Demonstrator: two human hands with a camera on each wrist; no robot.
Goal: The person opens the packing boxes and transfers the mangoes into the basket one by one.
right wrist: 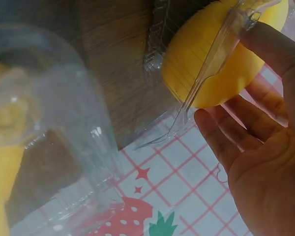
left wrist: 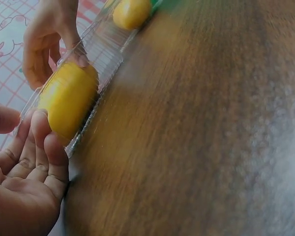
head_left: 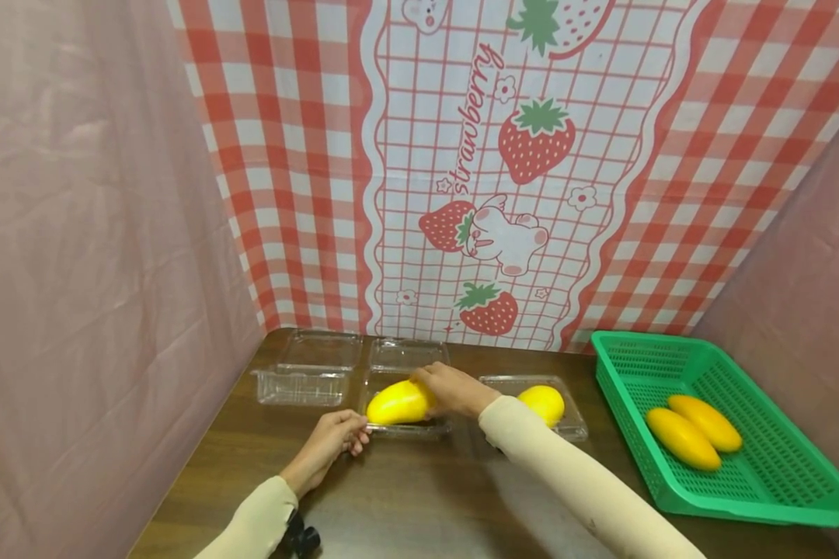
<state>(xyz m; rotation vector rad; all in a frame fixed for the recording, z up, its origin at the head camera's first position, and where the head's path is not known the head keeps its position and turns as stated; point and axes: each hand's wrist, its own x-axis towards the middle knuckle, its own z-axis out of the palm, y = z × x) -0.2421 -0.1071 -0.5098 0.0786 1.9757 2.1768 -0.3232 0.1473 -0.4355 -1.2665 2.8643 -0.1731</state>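
Note:
A yellow mango (head_left: 397,403) lies tilted in the middle clear plastic clamshell container (head_left: 412,429), its lid standing raised behind. My right hand (head_left: 450,390) grips the mango's right end, thumb on the near side and fingers behind, as the right wrist view shows. At the container's front left corner, my left hand (head_left: 332,444) pinches the rim between thumb and fingers. The left wrist view has the mango (left wrist: 71,98) just beyond those fingertips. To the right, a second mango (head_left: 541,404) sits in another clear container (head_left: 575,425), partly behind my right forearm.
A third clear container (head_left: 301,388) stands at the left with its lid raised. On the right is a green plastic basket (head_left: 625,423) with two mangoes (head_left: 692,431) in it. A strawberry-print cloth (head_left: 419,155) hangs behind the wooden table (head_left: 391,497).

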